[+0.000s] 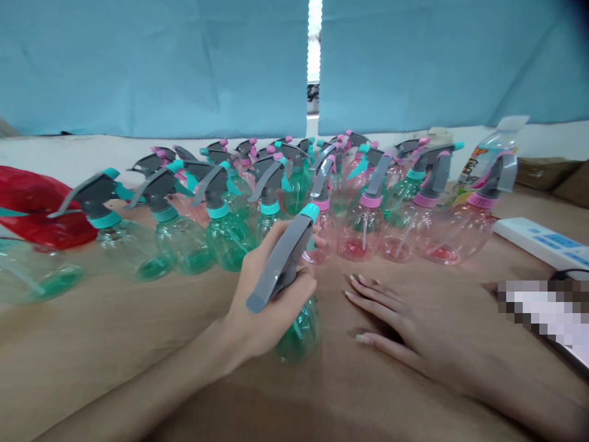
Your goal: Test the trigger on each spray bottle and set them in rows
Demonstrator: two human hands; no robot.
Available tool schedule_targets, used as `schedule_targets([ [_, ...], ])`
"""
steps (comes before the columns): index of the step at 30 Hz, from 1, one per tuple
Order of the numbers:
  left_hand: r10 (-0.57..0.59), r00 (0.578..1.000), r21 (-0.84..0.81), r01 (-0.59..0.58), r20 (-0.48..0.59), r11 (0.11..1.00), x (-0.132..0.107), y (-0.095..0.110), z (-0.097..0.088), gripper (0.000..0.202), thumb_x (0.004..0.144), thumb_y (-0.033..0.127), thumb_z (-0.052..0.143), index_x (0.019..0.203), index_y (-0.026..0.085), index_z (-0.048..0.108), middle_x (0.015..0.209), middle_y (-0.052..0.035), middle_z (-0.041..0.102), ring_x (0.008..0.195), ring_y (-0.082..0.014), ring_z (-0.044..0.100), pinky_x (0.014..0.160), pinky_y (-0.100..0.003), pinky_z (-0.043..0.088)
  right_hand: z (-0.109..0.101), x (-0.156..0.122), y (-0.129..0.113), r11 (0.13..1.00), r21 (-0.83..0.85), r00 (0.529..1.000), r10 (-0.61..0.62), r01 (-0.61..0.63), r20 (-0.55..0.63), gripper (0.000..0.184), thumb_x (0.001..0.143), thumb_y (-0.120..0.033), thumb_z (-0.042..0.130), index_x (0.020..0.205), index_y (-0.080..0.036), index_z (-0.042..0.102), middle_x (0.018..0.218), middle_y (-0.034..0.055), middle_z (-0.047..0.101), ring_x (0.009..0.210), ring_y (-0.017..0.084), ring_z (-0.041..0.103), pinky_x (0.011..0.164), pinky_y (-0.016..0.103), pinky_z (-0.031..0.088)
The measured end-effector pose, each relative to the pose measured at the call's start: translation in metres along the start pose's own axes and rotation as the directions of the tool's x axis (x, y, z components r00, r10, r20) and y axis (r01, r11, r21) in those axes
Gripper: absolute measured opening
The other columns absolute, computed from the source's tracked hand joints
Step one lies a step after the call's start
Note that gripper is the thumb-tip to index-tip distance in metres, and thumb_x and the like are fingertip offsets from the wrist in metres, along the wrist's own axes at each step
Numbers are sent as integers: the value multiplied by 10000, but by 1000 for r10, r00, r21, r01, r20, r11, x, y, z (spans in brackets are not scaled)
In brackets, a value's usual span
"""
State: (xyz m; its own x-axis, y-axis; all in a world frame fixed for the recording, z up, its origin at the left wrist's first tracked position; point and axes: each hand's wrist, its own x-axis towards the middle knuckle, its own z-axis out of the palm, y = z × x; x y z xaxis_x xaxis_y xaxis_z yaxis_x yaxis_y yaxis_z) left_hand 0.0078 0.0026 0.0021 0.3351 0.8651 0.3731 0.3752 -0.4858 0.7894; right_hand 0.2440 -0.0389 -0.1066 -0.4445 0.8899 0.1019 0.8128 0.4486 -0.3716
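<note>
My left hand is wrapped round the neck of a green spray bottle whose grey trigger head with a turquoise nozzle rises above the fingers. My right hand lies flat on the table to the right of that bottle, fingers stretched out, holding nothing. Just beyond both hands runs a front row of spray bottles: clear green ones with turquoise collars, such as a green spray bottle, stand to the left. Pink ones, such as a pink spray bottle, stand to the right.
More spray bottles crowd behind the front row. A red plastic bag lies at the left. On the right are a labelled drink bottle, a white power strip and a blurred-out flat object. A blue curtain hangs behind the table.
</note>
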Motion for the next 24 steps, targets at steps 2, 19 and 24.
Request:
schedule_targets([
  [2,-2,1000,53,3,-27,999,0,-1,1,259,762,150,482,994,263,501,710,57,553,573,-129,523,555,-259,422,0,0,0,1000,4,1000,-1,1,-11,599,929,-506,489,1464,-292,323,1531,37,319,1398,282,282,1131,525,270],
  [19,-5,999,40,7,-39,999,0,-2,3,293,797,183,511,1079,250,556,599,69,488,498,-121,497,515,-244,443,0,0,1,999,-52,1000,-3,3,15,597,940,-527,447,1461,-254,341,1540,33,294,1409,257,262,1139,500,260],
  [24,2,999,36,0,-45,999,0,-1,3,273,781,176,506,1038,248,564,594,70,471,493,-117,472,510,-238,428,-1,0,0,1000,-31,1000,4,-4,9,601,934,-519,467,1459,-253,346,1534,40,309,1403,268,273,1138,504,261],
])
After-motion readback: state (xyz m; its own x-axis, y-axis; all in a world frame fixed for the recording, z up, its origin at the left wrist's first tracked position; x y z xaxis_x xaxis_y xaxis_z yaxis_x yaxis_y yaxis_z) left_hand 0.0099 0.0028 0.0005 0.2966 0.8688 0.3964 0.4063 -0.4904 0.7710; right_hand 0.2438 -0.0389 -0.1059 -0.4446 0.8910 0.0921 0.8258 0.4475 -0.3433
